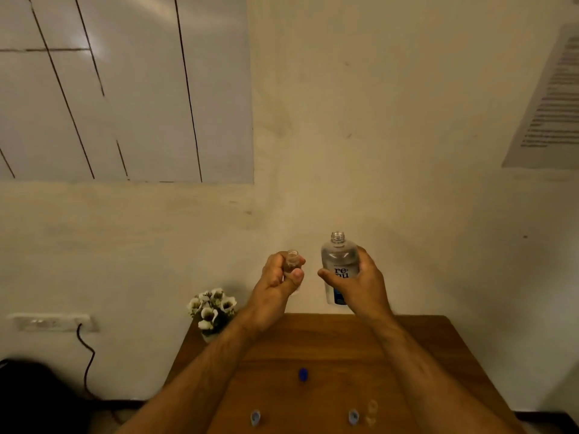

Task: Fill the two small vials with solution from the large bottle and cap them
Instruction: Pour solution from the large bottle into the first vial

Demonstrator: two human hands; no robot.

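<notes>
My right hand (357, 286) grips the large clear bottle (339, 264), upright and uncapped, raised in front of the wall. My left hand (277, 278) holds a small clear vial (292, 261) with its open mouth up, just left of the bottle and apart from it. On the wooden table (432, 346) lie a blue cap (303, 374) in the middle, a small grey-blue cap (255, 418) near the front left and another (353, 416) near the front right. A second clear vial (371, 411) stands beside that right cap.
A small pot of white flowers (213, 310) stands at the table's back left corner. A wall socket with a black cable (86, 355) is at the left. A printed sheet (551, 101) hangs on the wall at the upper right.
</notes>
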